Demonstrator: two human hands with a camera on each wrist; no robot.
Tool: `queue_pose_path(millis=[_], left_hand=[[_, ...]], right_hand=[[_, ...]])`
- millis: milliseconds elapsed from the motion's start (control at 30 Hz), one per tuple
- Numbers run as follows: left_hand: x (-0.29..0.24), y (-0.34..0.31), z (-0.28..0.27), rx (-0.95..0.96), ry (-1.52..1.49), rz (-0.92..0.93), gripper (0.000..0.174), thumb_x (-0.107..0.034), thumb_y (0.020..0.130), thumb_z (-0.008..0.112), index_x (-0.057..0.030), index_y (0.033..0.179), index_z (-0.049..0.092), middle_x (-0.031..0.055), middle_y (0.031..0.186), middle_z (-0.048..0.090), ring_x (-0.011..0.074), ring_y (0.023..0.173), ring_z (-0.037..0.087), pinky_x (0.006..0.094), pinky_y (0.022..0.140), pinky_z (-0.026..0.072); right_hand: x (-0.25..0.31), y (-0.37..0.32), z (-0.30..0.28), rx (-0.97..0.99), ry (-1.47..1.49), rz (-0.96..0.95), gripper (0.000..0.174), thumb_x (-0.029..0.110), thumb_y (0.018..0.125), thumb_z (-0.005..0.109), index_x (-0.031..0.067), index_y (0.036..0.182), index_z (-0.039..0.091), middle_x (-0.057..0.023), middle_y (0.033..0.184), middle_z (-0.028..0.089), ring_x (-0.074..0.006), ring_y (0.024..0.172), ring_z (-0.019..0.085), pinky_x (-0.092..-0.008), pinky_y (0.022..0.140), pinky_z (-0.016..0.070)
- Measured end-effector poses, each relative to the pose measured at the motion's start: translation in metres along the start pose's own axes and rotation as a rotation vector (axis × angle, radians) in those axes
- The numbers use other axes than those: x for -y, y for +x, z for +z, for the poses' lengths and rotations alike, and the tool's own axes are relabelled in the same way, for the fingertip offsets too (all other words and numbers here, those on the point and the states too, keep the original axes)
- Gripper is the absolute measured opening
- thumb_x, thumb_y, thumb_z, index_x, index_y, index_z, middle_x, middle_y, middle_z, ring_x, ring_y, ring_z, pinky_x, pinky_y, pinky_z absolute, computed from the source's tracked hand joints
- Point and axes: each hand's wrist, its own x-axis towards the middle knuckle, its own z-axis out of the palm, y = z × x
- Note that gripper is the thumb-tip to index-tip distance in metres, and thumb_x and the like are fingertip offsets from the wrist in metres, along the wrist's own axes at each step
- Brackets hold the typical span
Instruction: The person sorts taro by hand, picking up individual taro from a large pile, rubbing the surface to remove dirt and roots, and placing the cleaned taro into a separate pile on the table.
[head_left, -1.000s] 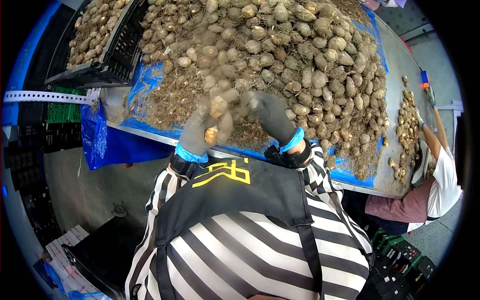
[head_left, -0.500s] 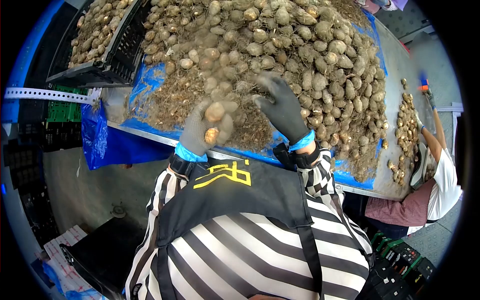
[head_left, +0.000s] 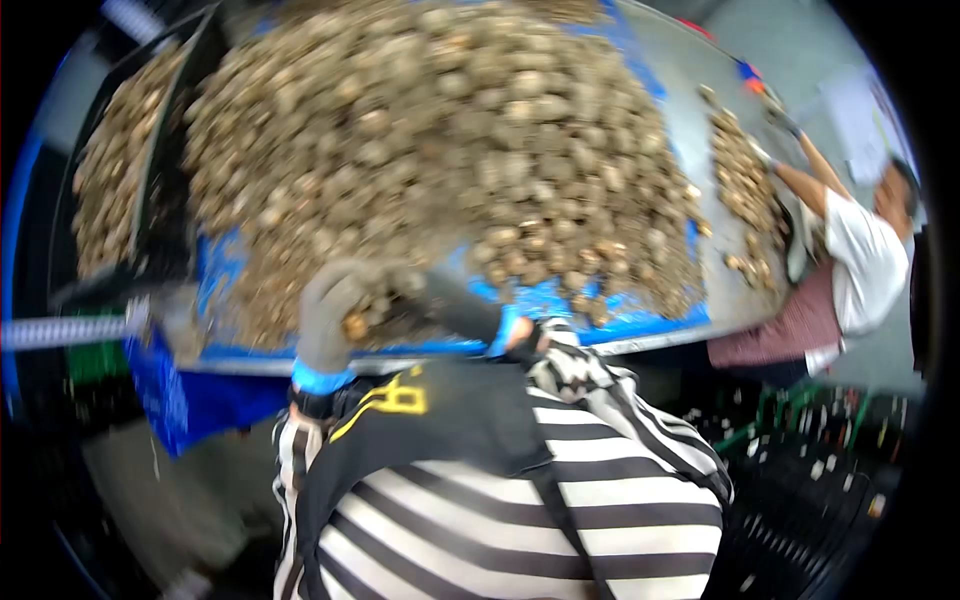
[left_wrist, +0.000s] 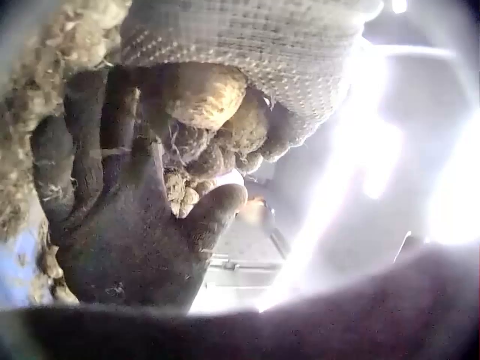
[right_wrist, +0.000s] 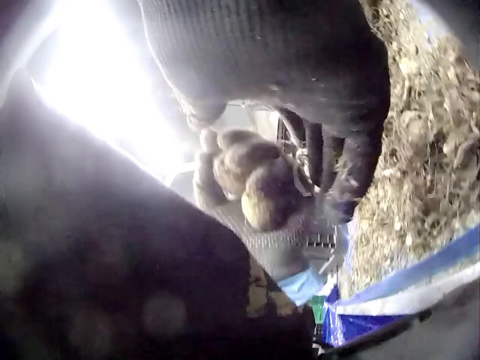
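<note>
Table edge [head_left: 655,342] near, bare metal [head_left: 685,95] rightward; left hand [head_left: 328,308] grips tubers [left_wrist: 204,96], right hand [left_wrist: 124,217] beside it, seemingly unclenched

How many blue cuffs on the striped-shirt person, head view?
2. The left cuff is at the base of the left hand; the right cuff is at the base of the right hand. Both wrists show, so probably none hidden.

Tuber heap [head_left: 430,140] blocks fwd, crate [head_left: 165,200] L; free tabletop [head_left: 682,100] strip R.

Rounded brown tubers [left_wrist: 205,99], one yellowish, lie bunched between gloved fingers [left_wrist: 85,139].
</note>
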Motion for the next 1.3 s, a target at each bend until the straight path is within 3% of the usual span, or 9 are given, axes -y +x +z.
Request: queue_pose_path(millis=[167, 567, 700, 933, 1033, 1100, 1167, 1233, 1300], left_hand=[[0.003, 0.009, 0.029, -0.055, 0.728, 0.305, 0.017, 0.002, 0.083, 0.053, 0.0022, 0.093, 0.067, 0.0101, 0.098, 0.066, 0.0213, 0.093, 0.061, 0.0315, 0.086, 0.0484], [0.009, 0.015, 0.042, -0.137, 0.748, 0.434, 0.025, 0.003, 0.087, 0.051, 0.0009, 0.105, 0.069, 0.0143, 0.112, 0.068, 0.0240, 0.106, 0.062, 0.0376, 0.097, 0.0465], [0.006, 0.015, 0.012, -0.309, 0.630, 0.145, 0.026, -0.005, 0.092, 0.053, 0.0027, 0.114, 0.067, 0.0104, 0.111, 0.069, 0.0185, 0.100, 0.063, 0.0313, 0.095, 0.0463], [0.046, -0.020, -0.091, -0.525, 0.616, 0.028, 0.034, -0.006, 0.091, 0.057, 0.0026, 0.124, 0.062, 0.0129, 0.120, 0.066, 0.0201, 0.112, 0.062, 0.0315, 0.097, 0.0466], [0.048, -0.036, -0.107, -0.560, 0.577, 0.015, 0.034, -0.005, 0.091, 0.057, 0.0021, 0.124, 0.061, 0.0127, 0.120, 0.066, 0.0201, 0.110, 0.062, 0.0308, 0.096, 0.0469], [0.041, -0.042, -0.100, -0.593, 0.643, -0.025, 0.030, -0.005, 0.091, 0.058, 0.0003, 0.119, 0.065, 0.0112, 0.117, 0.068, 0.0187, 0.107, 0.064, 0.0305, 0.093, 0.0484], [0.057, -0.043, -0.110, -0.570, 0.653, -0.047, 0.027, -0.005, 0.090, 0.059, 0.0001, 0.116, 0.068, 0.0111, 0.114, 0.069, 0.0180, 0.105, 0.064, 0.0301, 0.091, 0.0493], [0.059, -0.038, -0.096, -0.457, 0.616, -0.127, 0.025, -0.012, 0.089, 0.062, -0.0032, 0.110, 0.071, 0.0106, 0.108, 0.072, 0.0186, 0.101, 0.066, 0.0306, 0.089, 0.0501], [0.060, -0.029, -0.074, -0.320, 0.746, -0.167, 0.025, -0.016, 0.089, 0.063, -0.0049, 0.110, 0.071, 0.0105, 0.107, 0.072, 0.0195, 0.100, 0.067, 0.0311, 0.088, 0.0504]], right_hand=[[-0.063, 0.026, -0.003, -0.030, 0.504, -0.246, 0.043, 0.045, 0.105, 0.037, 0.0075, 0.122, 0.051, -0.0025, 0.105, 0.061, -0.0117, 0.097, 0.058, -0.0294, 0.086, 0.0480], [0.001, -0.038, -0.009, -0.317, 0.408, -0.221, 0.050, 0.049, 0.102, 0.042, 0.0042, 0.106, 0.063, -0.0078, 0.097, 0.066, -0.0169, 0.087, 0.063, -0.0296, 0.072, 0.0511], [0.008, -0.088, -0.061, -1.095, -1.089, -0.613, 0.022, 0.021, 0.090, 0.062, 0.0031, 0.103, 0.062, -0.0122, 0.090, 0.069, -0.0257, 0.077, 0.068, -0.0372, 0.057, 0.0518], [0.024, -0.347, -0.377, -0.966, -2.591, 0.533, 0.016, 0.028, 0.094, 0.057, 0.0222, 0.108, 0.062, -0.0073, 0.068, 0.066, -0.0320, 0.054, 0.063, -0.0421, 0.042, 0.0458], [0.070, -0.388, -0.427, -1.554, -2.414, -0.255, 0.038, 0.026, 0.093, 0.057, 0.0216, 0.131, 0.057, -0.0025, 0.100, 0.073, -0.0223, 0.082, 0.070, -0.0412, 0.080, 0.0542], [0.101, -0.370, -0.394, -1.287, -2.790, 0.291, 0.041, 0.024, 0.097, 0.052, 0.0220, 0.138, 0.053, -0.0021, 0.118, 0.068, -0.0192, 0.100, 0.066, -0.0421, 0.094, 0.0480], [0.100, -0.319, -0.349, -1.166, -2.205, 0.029, 0.042, 0.022, 0.101, 0.046, 0.0153, 0.142, 0.048, -0.0042, 0.130, 0.063, -0.0172, 0.111, 0.063, -0.0413, 0.101, 0.0454], [0.089, -0.244, -0.321, -0.890, -0.638, -0.653, 0.044, 0.020, 0.104, 0.039, 0.0014, 0.143, 0.043, -0.0090, 0.135, 0.059, -0.0163, 0.115, 0.060, -0.0389, 0.099, 0.0467], [0.089, -0.157, -0.221, -0.866, 0.132, -0.596, 0.047, 0.026, 0.103, 0.044, -0.0045, 0.138, 0.046, -0.0142, 0.125, 0.063, -0.0162, 0.105, 0.063, -0.0320, 0.094, 0.0500]])
